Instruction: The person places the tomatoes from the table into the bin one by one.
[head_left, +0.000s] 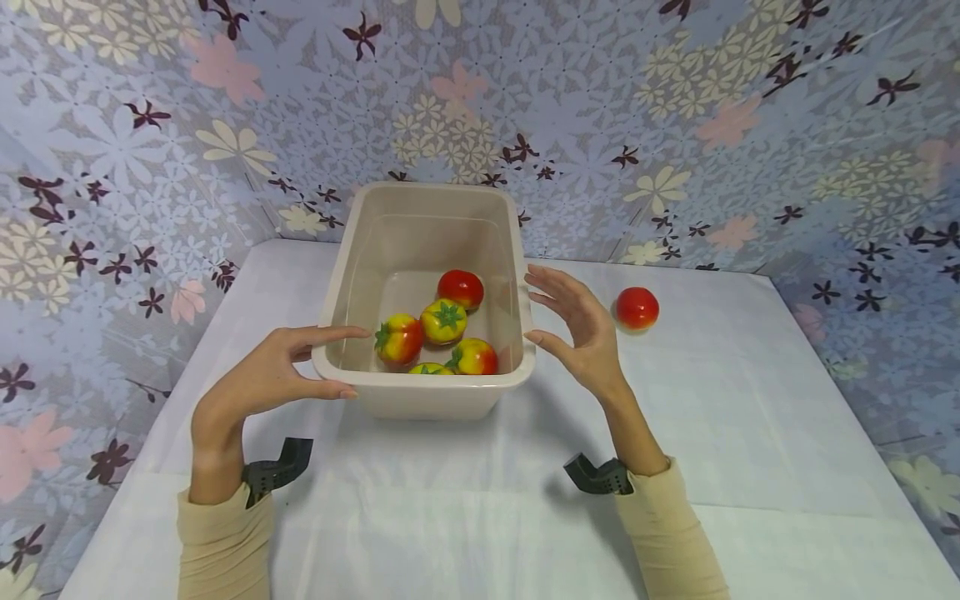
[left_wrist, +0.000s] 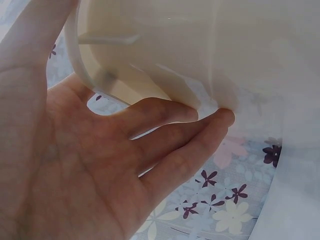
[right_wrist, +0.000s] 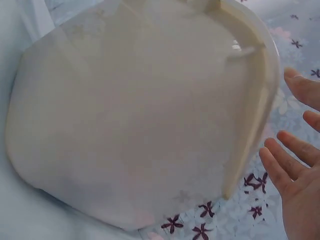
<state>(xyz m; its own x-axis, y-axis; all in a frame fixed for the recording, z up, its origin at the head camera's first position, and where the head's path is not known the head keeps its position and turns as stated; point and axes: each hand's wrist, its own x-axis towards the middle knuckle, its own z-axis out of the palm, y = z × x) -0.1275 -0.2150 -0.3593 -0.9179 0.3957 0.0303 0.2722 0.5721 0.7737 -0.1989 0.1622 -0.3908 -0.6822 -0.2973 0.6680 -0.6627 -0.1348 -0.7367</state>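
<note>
A beige plastic bin stands on the white-covered table. Inside it lie several glossy red and yellow tomato-like fruits with green tops, one of them mostly red. At the bin's front left corner, my left hand has its index finger over the rim and its thumb by the front wall. Its other fingers touch the outer wall in the left wrist view. My right hand is beside the right rim with fingers spread; a gap separates it from the bin in the right wrist view.
One red tomato-like fruit lies on the table to the right of my right hand. A flower-patterned cloth hangs behind and at the sides. Black mounts sit on both wrists.
</note>
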